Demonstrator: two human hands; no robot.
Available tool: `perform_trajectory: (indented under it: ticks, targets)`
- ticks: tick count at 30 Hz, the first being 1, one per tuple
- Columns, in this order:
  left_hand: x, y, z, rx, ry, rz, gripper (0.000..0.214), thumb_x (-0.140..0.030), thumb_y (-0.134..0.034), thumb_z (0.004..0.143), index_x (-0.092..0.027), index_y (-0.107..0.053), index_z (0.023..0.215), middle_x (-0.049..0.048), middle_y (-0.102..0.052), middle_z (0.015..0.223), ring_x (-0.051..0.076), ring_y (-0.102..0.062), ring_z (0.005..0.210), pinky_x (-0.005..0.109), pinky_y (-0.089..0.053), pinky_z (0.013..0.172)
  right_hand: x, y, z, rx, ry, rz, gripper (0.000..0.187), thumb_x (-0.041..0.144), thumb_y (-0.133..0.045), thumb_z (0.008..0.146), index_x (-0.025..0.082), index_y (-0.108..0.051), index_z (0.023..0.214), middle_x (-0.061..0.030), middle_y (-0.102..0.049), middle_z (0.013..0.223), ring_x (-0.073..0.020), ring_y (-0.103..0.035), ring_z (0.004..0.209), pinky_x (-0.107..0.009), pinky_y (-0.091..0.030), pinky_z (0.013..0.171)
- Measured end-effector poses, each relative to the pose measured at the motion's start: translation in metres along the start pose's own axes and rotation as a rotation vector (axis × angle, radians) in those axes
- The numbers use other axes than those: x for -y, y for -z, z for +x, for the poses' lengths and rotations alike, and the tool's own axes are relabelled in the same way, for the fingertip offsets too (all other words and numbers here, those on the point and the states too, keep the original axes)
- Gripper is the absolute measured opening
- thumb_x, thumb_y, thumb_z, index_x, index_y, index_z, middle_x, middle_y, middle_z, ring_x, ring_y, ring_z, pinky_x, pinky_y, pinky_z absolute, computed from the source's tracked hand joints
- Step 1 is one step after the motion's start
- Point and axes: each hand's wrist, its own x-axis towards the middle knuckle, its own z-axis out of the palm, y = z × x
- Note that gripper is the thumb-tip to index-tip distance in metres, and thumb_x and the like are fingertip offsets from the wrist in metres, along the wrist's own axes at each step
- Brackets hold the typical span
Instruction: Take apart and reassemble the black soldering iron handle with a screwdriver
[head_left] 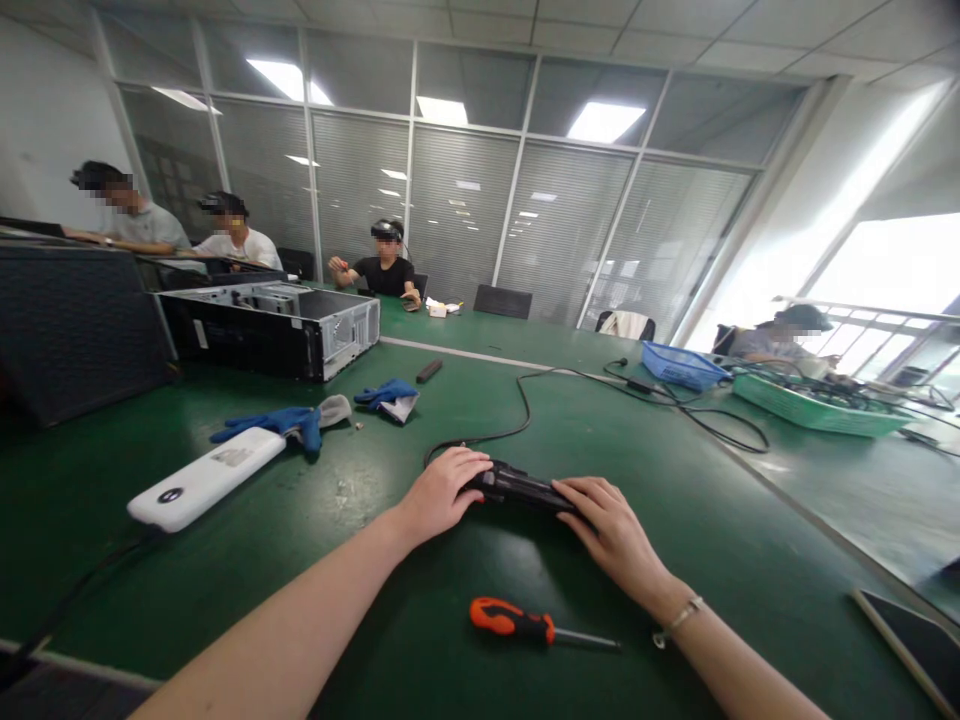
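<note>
"In the head view, where's the long black plastic device (pixel 529 488)?"
"Between the left hand (pixel 442 492) and the right hand (pixel 613 528), over the green table (pixel 405 650)."
"And the fingers?"
"Closed on its two ends, thumbs on the near side. An orange-and-black-handled screwdriver (pixel 517 622) lies nearer."

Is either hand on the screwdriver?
No, the screwdriver lies on the table; the left hand and right hand are on the black device.
</note>
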Motion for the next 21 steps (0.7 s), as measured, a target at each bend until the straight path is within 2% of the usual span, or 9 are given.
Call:
perform_trajectory:
  ticks: [5, 12, 21]
  targets:
    - [0.0043, -0.0006, -0.0018, 0.002, 0.056, -0.111, 0.037, -0.009, -0.058, 0.088, -0.019, -0.061, 0.123, 0.0069, -0.064, 0.127, 0.021, -0.056, 0.12, 0.041, -0.042, 0.109, -0.0027, -0.004, -0.0003, 0.026, -0.037, 0.077, 0.037, 0.031, -0.05, 0.096, 0.026, -0.055, 0.131, -0.0103, -0.064, 0.117, -0.0246, -0.059, 0.106, -0.045, -0.054, 0.092]
    - [0.0055, 0.0, -0.0029, 0.015, 0.141, -0.124, 0.038, -0.01, -0.062, 0.086, -0.018, -0.062, 0.123, 0.0078, -0.064, 0.128, 0.022, -0.059, 0.12, 0.04, -0.043, 0.108, -0.0039, -0.0035, -0.0001, 0.025, -0.043, 0.128, 0.037, 0.03, -0.051, 0.095, 0.026, -0.055, 0.132, -0.0097, -0.063, 0.117, -0.024, -0.059, 0.106, -0.045, -0.054, 0.092]
    - [0.0056, 0.0034, -0.0039, 0.026, 0.162, -0.09, 0.036, -0.008, -0.063, 0.083, -0.017, -0.065, 0.118, 0.0086, -0.066, 0.125, 0.022, -0.06, 0.118, 0.04, -0.043, 0.108, 0.0008, -0.0051, 0.0031, 0.017, -0.03, 0.13, 0.036, 0.027, -0.051, 0.095, 0.026, -0.055, 0.131, -0.0099, -0.062, 0.118, -0.0237, -0.057, 0.107, -0.044, -0.052, 0.093]
